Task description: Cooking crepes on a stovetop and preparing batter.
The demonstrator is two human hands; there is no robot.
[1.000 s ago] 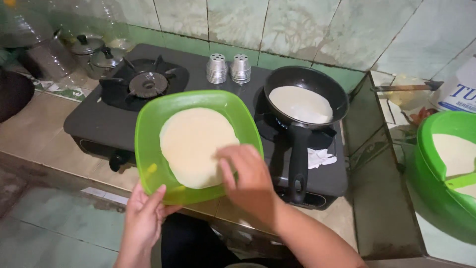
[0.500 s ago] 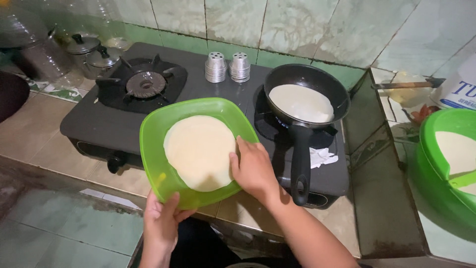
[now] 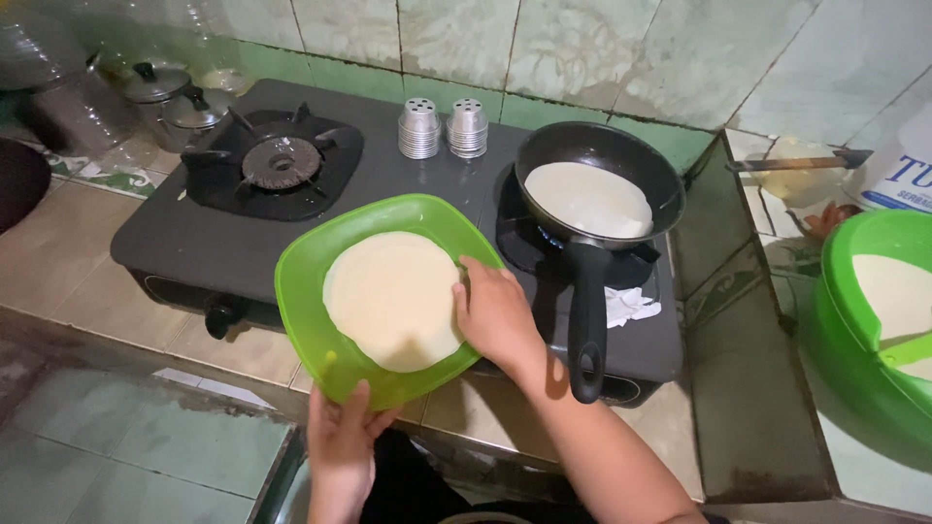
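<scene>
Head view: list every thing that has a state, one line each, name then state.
green plate: held up, tilted, holding one crepe
crepe: flat, pale
left hand: gripping plate rim
right hand: fingers on crepe edge
frying pan: on burner, batter inside
left burner: bare, no flame visible

Home kitchen. Black two-burner gas stove (image 3: 408,184) on a tiled bench (image 3: 97,281), just beyond the hands. Black frying pan (image 3: 597,194) with pale batter sits on the burner ahead of the right hand. Green-tinted wall tiles (image 3: 582,49) behind. Small lidded metal pots (image 3: 175,97) far left of the hands, stacked metal cups (image 3: 442,126) on the stove.
</scene>
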